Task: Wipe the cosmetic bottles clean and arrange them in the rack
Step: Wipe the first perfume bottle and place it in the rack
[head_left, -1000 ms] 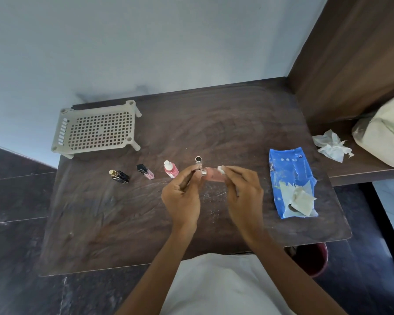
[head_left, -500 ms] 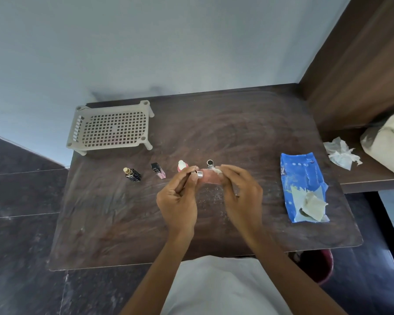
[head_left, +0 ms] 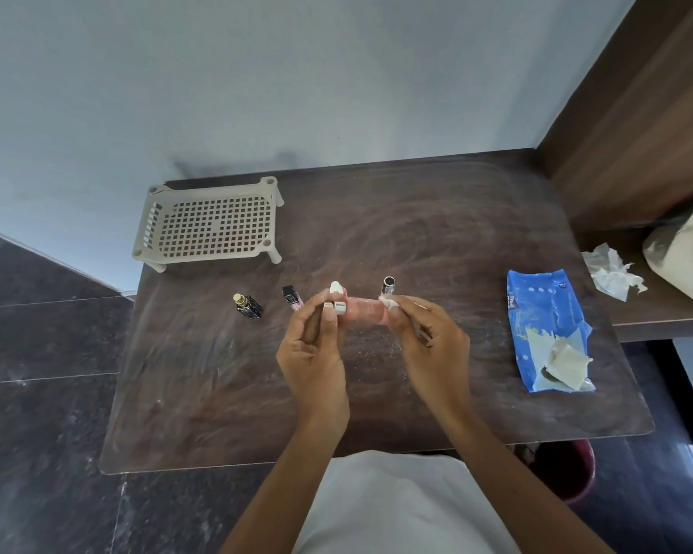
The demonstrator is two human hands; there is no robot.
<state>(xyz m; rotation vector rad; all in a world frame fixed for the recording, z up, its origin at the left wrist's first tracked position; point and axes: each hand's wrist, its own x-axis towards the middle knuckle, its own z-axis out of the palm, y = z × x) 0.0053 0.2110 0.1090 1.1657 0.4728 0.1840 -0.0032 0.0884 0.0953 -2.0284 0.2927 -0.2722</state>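
I hold a pink tube-shaped bottle [head_left: 365, 310] sideways above the table's middle. My left hand [head_left: 315, 353] pinches its silver cap end. My right hand [head_left: 431, 341] presses a small white wipe [head_left: 385, 302] against the other end. Behind my hands stand a white-capped pink bottle [head_left: 335, 288] and a dark-topped silver tube [head_left: 388, 285]. Left of them are a small pink bottle with a black cap [head_left: 293, 297] and a black bottle with a gold cap [head_left: 248, 305]. The beige perforated rack [head_left: 211, 225] sits empty at the back left.
A torn blue wipes packet [head_left: 545, 325] with a loose wipe lies on the brown table [head_left: 437, 241] at the right. A crumpled tissue [head_left: 611, 271] and a pale bag [head_left: 685, 253] rest on the lower shelf. A red bin [head_left: 565, 473] shows below the table's right edge.
The view has shifted, so the table sits further right in frame. My hands keep holding the pink bottle between them, with the wipe still at its right end.
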